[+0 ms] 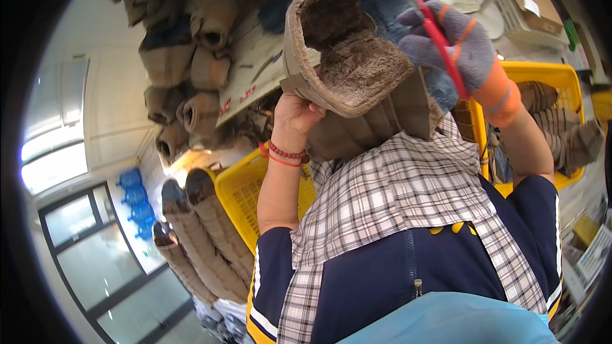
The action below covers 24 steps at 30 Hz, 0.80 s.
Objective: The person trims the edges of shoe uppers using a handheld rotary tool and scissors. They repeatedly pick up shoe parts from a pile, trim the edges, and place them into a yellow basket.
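Note:
My bare left hand (298, 113), with red beads and a red cord at the wrist, grips the lower left edge of a khaki cloth piece with brown plush lining (366, 67). The piece is held up in front of me, its plush inside facing me, cap-like in shape. To the right of it, my right hand (456, 44) wears a grey glove with an orange cuff. Its fingers are closed round a slim red-handled tool (440, 44) with a thin metal blade pointing up and left. Blur hides whether this is a pair of scissors. More khaki cloth (363, 130) lies below, against my checked apron.
Several similar khaki pieces (210, 16) are heaped on the table (255, 67) at the far left. Yellow crates (239, 200) stand on both sides of me, the right one holding stacked pieces (554, 124). Long nested stacks (204, 242) lean at the lower left. A cardboard box (532, 3) sits far right.

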Each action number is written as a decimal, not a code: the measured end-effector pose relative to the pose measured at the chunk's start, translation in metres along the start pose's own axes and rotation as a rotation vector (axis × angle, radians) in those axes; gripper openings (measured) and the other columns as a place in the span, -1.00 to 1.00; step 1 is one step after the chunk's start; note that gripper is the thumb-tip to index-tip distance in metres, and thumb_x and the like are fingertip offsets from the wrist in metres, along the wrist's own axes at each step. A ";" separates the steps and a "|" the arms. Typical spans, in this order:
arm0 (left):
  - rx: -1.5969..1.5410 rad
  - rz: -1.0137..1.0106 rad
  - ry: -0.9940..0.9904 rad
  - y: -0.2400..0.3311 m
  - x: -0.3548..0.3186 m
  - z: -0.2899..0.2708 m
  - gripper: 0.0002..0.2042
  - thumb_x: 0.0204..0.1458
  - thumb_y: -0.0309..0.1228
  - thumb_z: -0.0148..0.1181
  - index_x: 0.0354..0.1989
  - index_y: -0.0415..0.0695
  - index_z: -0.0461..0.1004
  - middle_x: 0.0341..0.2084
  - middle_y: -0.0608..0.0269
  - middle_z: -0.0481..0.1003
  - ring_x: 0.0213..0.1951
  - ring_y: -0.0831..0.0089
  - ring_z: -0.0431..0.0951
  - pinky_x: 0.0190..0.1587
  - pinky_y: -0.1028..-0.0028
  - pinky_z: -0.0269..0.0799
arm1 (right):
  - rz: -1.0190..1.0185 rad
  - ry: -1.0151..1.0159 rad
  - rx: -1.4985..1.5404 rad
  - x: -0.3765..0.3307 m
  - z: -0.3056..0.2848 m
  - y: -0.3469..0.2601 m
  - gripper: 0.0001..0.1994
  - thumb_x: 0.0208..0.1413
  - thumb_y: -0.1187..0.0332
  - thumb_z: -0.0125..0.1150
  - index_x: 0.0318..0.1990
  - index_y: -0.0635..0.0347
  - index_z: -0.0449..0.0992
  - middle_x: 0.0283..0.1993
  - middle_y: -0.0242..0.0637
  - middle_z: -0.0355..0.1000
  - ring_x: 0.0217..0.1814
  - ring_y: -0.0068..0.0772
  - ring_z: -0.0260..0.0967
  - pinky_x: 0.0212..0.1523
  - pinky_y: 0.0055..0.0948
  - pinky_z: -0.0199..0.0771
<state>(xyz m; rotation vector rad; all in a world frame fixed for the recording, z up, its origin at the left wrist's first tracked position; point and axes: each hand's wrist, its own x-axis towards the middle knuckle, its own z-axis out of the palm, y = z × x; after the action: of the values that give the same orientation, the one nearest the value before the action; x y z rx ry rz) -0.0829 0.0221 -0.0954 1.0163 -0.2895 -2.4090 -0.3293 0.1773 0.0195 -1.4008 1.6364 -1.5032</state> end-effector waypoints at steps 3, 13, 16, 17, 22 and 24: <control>-0.035 -0.124 -0.196 -0.001 0.009 0.020 -0.78 0.04 -0.50 0.06 -0.12 -0.17 0.48 -0.28 0.28 0.55 -0.42 0.54 0.55 -0.63 0.59 0.41 | -0.031 0.024 -0.234 -0.004 -0.013 -0.001 -0.63 0.00 0.41 0.34 -0.03 0.27 0.43 -0.26 -0.42 0.45 -0.26 -0.67 0.37 -0.26 -0.60 0.45; 0.036 -0.307 -0.347 0.004 0.023 0.019 -0.67 0.09 -0.33 -0.01 0.01 -0.17 0.42 -0.18 0.04 0.48 -0.47 0.18 0.41 -0.79 0.59 0.26 | -0.524 0.058 -1.439 -0.001 -0.069 0.021 -0.56 -0.21 0.15 0.39 -0.15 0.08 0.44 -0.21 -0.29 0.43 -0.15 -0.28 0.43 -0.18 -0.32 0.47; 0.038 -0.349 -0.454 0.007 0.021 0.012 -0.64 0.07 -0.40 -0.01 0.06 -0.18 0.40 -0.11 0.06 0.46 -0.45 0.22 0.38 -0.79 0.58 0.27 | -0.635 -0.028 -1.412 0.022 -0.062 0.020 -0.64 -0.18 0.15 0.31 -0.23 0.13 0.46 -0.31 -0.26 0.43 -0.28 -0.32 0.41 -0.27 -0.38 0.44; 0.037 -0.349 -0.468 0.007 0.018 0.011 -0.64 0.07 -0.42 -0.01 0.07 -0.19 0.39 -0.11 0.05 0.46 -0.45 0.21 0.40 -0.79 0.57 0.28 | -0.735 -0.046 -1.329 0.030 -0.060 0.013 -0.71 -0.23 0.20 0.25 -0.35 0.15 0.48 -0.41 -0.26 0.41 -0.38 -0.28 0.39 -0.36 -0.36 0.41; -0.020 -0.285 -0.405 0.007 0.008 0.016 -0.61 0.06 -0.46 -0.02 0.10 -0.22 0.36 -0.06 0.06 0.46 -0.51 0.17 0.43 -0.79 0.56 0.29 | -0.789 -0.050 -1.282 0.043 -0.045 0.025 -0.76 -0.29 0.22 0.19 -0.46 0.15 0.46 -0.47 -0.26 0.38 -0.42 -0.26 0.38 -0.38 -0.33 0.40; -0.033 -0.279 -0.414 0.006 0.006 0.016 -0.60 0.06 -0.47 -0.02 0.11 -0.22 0.34 -0.04 0.07 0.46 -0.53 0.16 0.44 -0.79 0.55 0.29 | -0.858 -0.023 -1.242 0.045 -0.044 0.021 -0.79 -0.29 0.24 0.16 -0.48 0.16 0.45 -0.50 -0.26 0.38 -0.46 -0.26 0.38 -0.41 -0.34 0.40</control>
<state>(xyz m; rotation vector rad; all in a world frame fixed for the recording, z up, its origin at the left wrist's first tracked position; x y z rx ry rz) -0.0958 0.0139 -0.0852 0.5626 -0.2622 -2.8613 -0.3903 0.1511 0.0230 -3.0252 2.1803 -0.6255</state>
